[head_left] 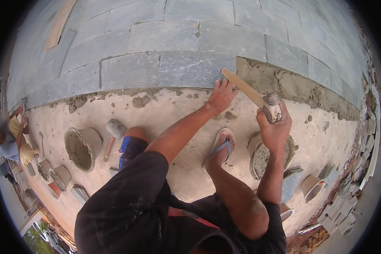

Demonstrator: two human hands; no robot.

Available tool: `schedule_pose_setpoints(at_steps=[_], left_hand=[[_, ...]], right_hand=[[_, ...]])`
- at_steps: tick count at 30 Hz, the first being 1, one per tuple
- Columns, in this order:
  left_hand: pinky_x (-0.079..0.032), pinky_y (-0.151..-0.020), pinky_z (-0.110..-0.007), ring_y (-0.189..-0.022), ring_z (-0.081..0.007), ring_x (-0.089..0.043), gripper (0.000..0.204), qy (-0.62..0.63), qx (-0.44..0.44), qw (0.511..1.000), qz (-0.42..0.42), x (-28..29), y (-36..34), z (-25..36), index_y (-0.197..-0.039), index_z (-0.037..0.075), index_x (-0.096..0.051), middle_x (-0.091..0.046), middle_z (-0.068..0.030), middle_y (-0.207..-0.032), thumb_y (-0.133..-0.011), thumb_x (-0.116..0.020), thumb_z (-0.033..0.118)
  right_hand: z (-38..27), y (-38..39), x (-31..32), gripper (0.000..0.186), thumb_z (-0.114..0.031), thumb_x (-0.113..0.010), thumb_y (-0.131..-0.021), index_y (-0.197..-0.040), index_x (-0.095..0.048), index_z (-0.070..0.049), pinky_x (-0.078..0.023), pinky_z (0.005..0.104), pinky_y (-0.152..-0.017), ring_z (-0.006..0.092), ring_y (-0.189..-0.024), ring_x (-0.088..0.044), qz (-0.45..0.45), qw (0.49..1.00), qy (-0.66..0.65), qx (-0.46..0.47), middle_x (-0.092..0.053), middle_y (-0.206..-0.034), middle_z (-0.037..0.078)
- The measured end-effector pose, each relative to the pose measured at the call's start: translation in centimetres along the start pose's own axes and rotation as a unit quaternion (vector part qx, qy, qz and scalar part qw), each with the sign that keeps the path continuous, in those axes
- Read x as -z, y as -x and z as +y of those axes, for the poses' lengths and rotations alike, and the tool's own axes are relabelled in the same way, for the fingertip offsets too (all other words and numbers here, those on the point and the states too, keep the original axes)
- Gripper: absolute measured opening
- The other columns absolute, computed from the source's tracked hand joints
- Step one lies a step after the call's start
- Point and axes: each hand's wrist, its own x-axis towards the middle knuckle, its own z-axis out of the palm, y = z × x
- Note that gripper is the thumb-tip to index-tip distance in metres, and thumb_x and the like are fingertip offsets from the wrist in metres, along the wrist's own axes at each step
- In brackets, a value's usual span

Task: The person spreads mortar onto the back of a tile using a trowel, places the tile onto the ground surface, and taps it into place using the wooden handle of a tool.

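Observation:
Grey stone tiles lie in rows across the far side, and one tile [190, 70] forms the near row's end beside a strip of exposed wet mortar [283, 82]. At that tile's near right corner is my left hand [221, 98], its fingers stretched out against the edge. My right hand [277, 133] is closed around the head of a mallet [246, 88]. The wooden handle points away and to the left, its end over the tile's right part, just beyond my left fingers. Whether the handle end touches the tile, I cannot tell.
A mortar bucket [95, 144] and a second mallet [115, 128] are on the floor at left. Another bucket [290, 154] stands behind my right forearm, near loose tiles [291, 184]. Stacked slabs [340, 211] line the right edge. A co-worker [12, 142] crouches far left.

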Motion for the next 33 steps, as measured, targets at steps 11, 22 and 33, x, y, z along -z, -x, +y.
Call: schedule_pose_setpoints(at_steps=[11,22,33], left_hand=[[-0.034,-0.107,-0.055,-0.118,-0.0363,-0.048,0.036,0.077,0.034,0.996,0.024,2.7,2.6,-3.6,-0.123,0.006,-0.064,-0.052,-0.0185,-0.123,-0.090,-0.065,0.020],[-0.017,-0.117,-0.066,-0.149,-0.0399,-0.025,0.057,-0.121,0.223,0.967,-0.029,5.7,3.0,-12.5,-0.152,0.006,-0.037,-0.033,-0.0218,-0.157,-0.105,-0.044,0.037],[-0.009,-0.120,-0.067,-0.153,-0.0385,-0.017,0.059,-0.098,0.240,0.964,-0.052,5.4,2.9,-12.8,-0.156,0.007,-0.032,-0.026,-0.0204,-0.162,-0.107,-0.039,0.038]], right_hand=[[-0.2,0.4,-0.4,0.031,-0.008,-0.074,-0.081,-0.110,-0.066,-0.001,-0.050,0.0258,-0.069,0.0067,-0.073,-0.056,-0.002,1.000,-0.021,-0.023,-0.066,-0.080,0.002],[-2.5,1.5,-0.5,0.028,-0.007,-0.074,-0.081,-0.107,-0.066,-0.001,-0.050,0.0259,-0.067,0.0075,-0.070,-0.056,-0.023,0.999,-0.013,0.024,-0.066,-0.077,0.003],[-2.6,0.3,-0.6,0.032,-0.008,-0.074,-0.081,-0.111,-0.066,0.000,-0.051,0.0267,-0.069,0.0083,-0.072,-0.059,-0.055,0.998,0.033,0.007,-0.069,-0.080,0.006]])
